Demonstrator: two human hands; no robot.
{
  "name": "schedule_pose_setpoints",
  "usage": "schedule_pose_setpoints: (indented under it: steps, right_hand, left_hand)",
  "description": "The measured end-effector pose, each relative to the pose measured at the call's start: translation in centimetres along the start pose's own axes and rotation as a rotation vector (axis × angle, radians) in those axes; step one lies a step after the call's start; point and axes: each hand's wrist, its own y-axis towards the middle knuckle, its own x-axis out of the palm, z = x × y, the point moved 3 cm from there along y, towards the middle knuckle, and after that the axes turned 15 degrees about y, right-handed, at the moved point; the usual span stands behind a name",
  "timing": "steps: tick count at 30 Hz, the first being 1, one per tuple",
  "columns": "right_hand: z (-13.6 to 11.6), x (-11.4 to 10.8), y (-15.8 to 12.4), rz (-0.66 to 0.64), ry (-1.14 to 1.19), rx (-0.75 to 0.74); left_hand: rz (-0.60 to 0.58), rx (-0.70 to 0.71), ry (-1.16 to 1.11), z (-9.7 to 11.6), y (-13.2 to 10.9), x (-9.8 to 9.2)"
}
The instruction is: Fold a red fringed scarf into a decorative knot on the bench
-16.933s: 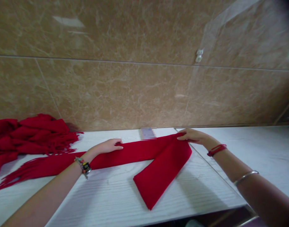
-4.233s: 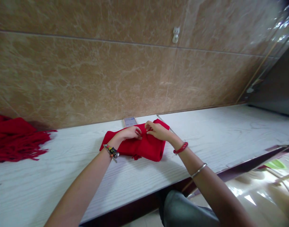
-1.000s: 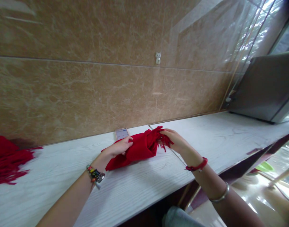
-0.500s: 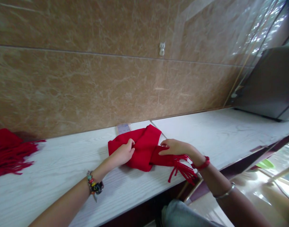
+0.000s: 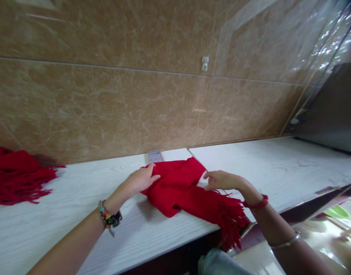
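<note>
A red fringed scarf (image 5: pixel 175 187) lies loosely folded on the white worktop (image 5: pixel 118 229), its tasselled end hanging over the front edge. My left hand (image 5: pixel 141 178) grips the scarf at its left edge, the thumb on top; some of the fingertips are hidden against the cloth. Just right of the fold, my right hand (image 5: pixel 223 180) hovers over the tail of the scarf with fingers curved and apart, holding nothing.
Another red fringed scarf (image 5: pixel 17 175) is bunched at the far left. A phone (image 5: pixel 155 156) lies behind the folded one, near the tiled wall (image 5: pixel 112 107). A large dark grey appliance (image 5: pixel 333 110) stands at the right end. A small white cat figure (image 5: pixel 204 63) is on the wall.
My left hand has shifted from the middle of the fold to its left edge. The right hand has let go of the tail, which now spreads wider and hangs further over the front edge.
</note>
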Motion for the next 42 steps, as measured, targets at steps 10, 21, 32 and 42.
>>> schedule_pose_setpoints:
  steps: [10,21,32,42]
  right_hand:
    - [0.4,1.4,8.8,0.29,0.537,0.005]
    - [-5.2,4.4,14.8,0.369,0.506,-0.133]
    - [-12.7,8.3,4.2,0.177,0.027,-0.548]
    - [-12.5,11.9,-0.1,-0.224,-0.186,-0.638]
  left_hand:
    - [-0.304,-0.157,-0.793,-7.1,0.4,0.5]
    - [-0.159,-0.205,-1.002,-14.9,-3.4,-0.1]
    - [0.004,-0.177,-0.748,-13.7,-3.1,0.3]
    - [0.311,-0.04,-0.038,-12.9,-3.1,1.1]
